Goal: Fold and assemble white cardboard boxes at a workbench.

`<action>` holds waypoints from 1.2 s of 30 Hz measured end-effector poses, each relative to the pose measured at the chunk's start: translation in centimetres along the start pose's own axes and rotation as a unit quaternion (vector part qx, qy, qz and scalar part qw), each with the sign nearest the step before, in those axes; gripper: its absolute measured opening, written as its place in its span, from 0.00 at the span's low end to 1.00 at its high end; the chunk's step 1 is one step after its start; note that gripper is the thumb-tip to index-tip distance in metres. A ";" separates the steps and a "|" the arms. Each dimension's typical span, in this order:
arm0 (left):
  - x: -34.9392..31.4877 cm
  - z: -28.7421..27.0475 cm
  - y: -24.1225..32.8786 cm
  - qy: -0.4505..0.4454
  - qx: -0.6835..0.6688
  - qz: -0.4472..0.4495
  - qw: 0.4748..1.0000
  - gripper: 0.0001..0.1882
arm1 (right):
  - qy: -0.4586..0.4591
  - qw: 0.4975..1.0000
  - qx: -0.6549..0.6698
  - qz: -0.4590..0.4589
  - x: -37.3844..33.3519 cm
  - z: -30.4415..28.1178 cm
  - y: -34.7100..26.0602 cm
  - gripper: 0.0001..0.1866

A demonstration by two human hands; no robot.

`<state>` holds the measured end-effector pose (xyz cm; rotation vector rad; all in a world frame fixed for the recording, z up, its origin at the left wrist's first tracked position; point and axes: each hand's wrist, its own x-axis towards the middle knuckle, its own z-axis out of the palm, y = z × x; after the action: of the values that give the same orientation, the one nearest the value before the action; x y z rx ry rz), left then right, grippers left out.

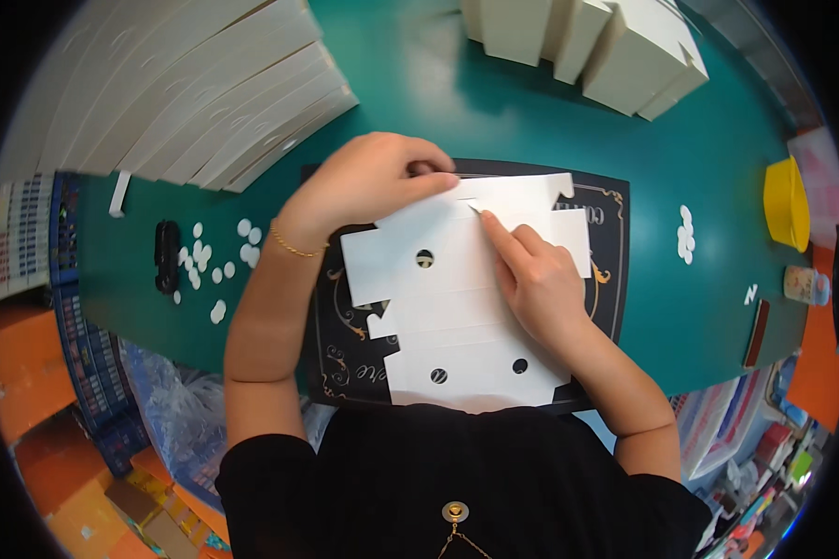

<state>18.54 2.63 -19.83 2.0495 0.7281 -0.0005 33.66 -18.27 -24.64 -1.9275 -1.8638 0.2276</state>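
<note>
A flat white cardboard box blank (466, 307) with fold lines, notched edges and three round holes lies in front of me. My left hand (382, 177) curls over its far left edge, thumb on top and the fingertips partly hidden. From the right, my right hand (545, 279) rests on the blank. Its index finger is stretched out, touching beside a small slit with a raised corner near the far edge; its other fingers are bent and partly hidden. Underneath is a black mat (611, 307) with gold ornaments, visible around the blank and through the holes.
Stacked white boxes (205, 102) stand far left, more white boxes (578, 47) at the back. White round discs (199, 253) lie scattered left, beside a black oblong object (166, 256); other discs (686, 235) lie right. A yellow container (786, 203) sits at the table's (662, 345) right edge.
</note>
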 end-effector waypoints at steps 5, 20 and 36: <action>-8.0 -2.1 -2.7 -0.020 -0.194 -0.135 0.971 0.27 | 0.000 1.000 0.007 0.003 -0.1 -0.3 0.1 0.26; -13.0 6.6 -4.6 0.231 -0.352 -0.179 0.889 0.16 | -0.043 0.964 0.120 -0.234 4.7 2.7 -2.6 0.24; -13.2 7.2 -5.2 0.264 -0.360 -0.133 0.885 0.14 | -0.091 0.967 0.121 -0.204 5.0 2.4 -2.8 0.23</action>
<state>7.04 -7.41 -24.28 1.2163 1.1351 0.6054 30.49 -12.91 -24.62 -1.3650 -2.1870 0.4884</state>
